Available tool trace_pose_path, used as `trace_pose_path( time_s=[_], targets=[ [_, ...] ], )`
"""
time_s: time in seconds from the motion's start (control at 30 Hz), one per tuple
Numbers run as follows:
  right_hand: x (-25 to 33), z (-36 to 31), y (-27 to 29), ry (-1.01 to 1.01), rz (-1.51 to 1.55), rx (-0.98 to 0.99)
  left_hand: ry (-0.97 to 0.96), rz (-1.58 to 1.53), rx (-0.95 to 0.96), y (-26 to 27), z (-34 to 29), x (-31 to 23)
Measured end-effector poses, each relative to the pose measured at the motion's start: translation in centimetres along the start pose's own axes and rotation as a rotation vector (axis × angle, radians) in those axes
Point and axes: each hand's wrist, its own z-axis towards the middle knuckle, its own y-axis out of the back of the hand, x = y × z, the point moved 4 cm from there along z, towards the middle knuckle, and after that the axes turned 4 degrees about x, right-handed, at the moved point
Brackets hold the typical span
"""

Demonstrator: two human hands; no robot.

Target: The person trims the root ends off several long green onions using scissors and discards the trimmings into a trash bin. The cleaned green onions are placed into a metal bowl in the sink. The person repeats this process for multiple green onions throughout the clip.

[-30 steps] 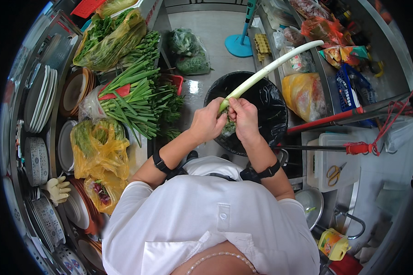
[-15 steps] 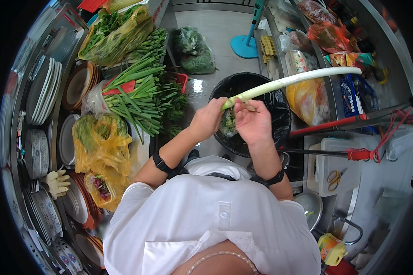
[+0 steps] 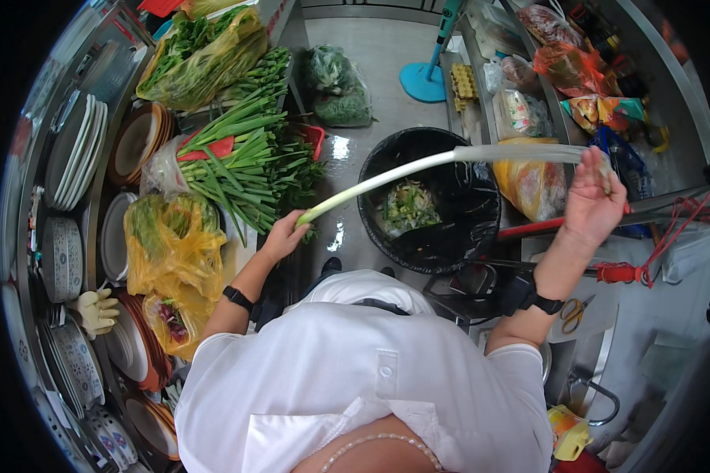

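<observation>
A long, pale leek (image 3: 386, 175) stretches in an arc over the black-lined bin (image 3: 371, 229). My left hand (image 3: 282, 235) is closed round its greener end, left of the bin. From the far part of the stalk, a thin translucent outer layer (image 3: 521, 153) runs right to my right hand (image 3: 594, 201). The fingertips of that hand are pinched on the layer's end, beside the right-hand shelves. Chopped green and white scraps (image 3: 409, 209) lie inside the bin, beneath the leek.
Bunched green stalks (image 3: 241, 165) and a yellow bag of vegetables (image 3: 173, 248) lie on the left counter, beside stacked plates (image 3: 79, 158). A red-ended pole (image 3: 536, 227) crosses right of the bin. Scissors (image 3: 576, 314) lie at lower right. A blue round-based stand (image 3: 424, 81) is ahead.
My hands have moved far apart, the left with the leek toward the left counter, the right out to the right. A translucent layer now stretches off the stalk, and the bin's scraps show more.
</observation>
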Motion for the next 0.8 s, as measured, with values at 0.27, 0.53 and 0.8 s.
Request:
trace_pose_path(
  time_s=[0.27,0.53,0.8],
  targets=[
    [4.1,-1.2,-3.3,0.199,-0.142,0.269,0.188,-0.086,-0.113,0.0,-4.2,7.0],
    [-11.8,-5.1,-1.7,-0.406,-0.962,0.383,0.111,0.019,-0.213,1.4,-0.3,0.2],
    [-21.7,-11.3,-4.7,0.005,-1.667,0.811,-0.158,0.145,-0.199,1.9,2.6,-12.8]
  ],
)
